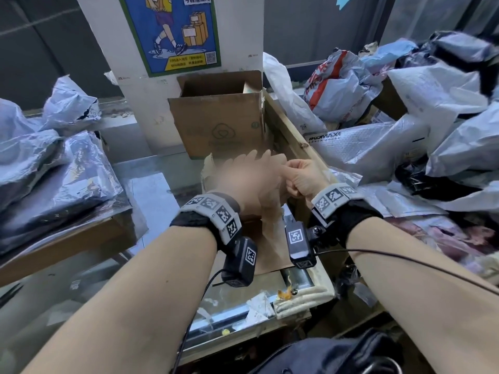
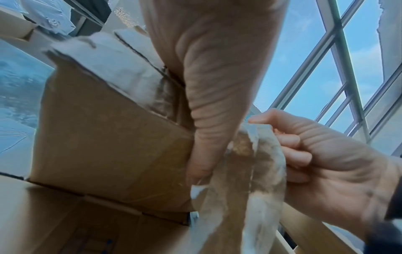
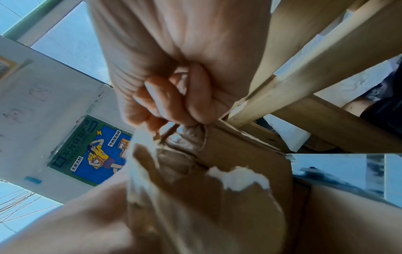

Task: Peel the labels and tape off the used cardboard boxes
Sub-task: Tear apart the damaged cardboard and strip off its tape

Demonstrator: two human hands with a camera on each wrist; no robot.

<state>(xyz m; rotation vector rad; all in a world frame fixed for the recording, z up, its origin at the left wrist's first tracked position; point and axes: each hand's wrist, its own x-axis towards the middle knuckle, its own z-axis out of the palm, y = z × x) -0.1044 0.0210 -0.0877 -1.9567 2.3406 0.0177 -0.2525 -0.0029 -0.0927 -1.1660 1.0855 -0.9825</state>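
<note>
A brown cardboard box (image 2: 108,146) with torn white patches stands on the counter under both hands. My left hand (image 1: 251,179) grips its upper edge, the thumb (image 2: 206,134) pressed down the near face. My right hand (image 1: 302,179) is curled just right of it and pinches a strip of clear tape (image 2: 256,163) coated with brown paper fibres. The strip hangs from the fingers (image 2: 293,154) down to the box corner. In the right wrist view the curled right hand (image 3: 174,89) sits above the torn cardboard (image 3: 239,154). The head view is blurred over the left hand.
An open cardboard box with a printed logo (image 1: 221,125) stands behind, against a white pillar with a blue poster (image 1: 175,31). Plastic mailer bags are heaped at left (image 1: 40,163) and right (image 1: 405,117). A wooden rail (image 1: 286,128) runs along the right. Glass counter (image 1: 151,190) below.
</note>
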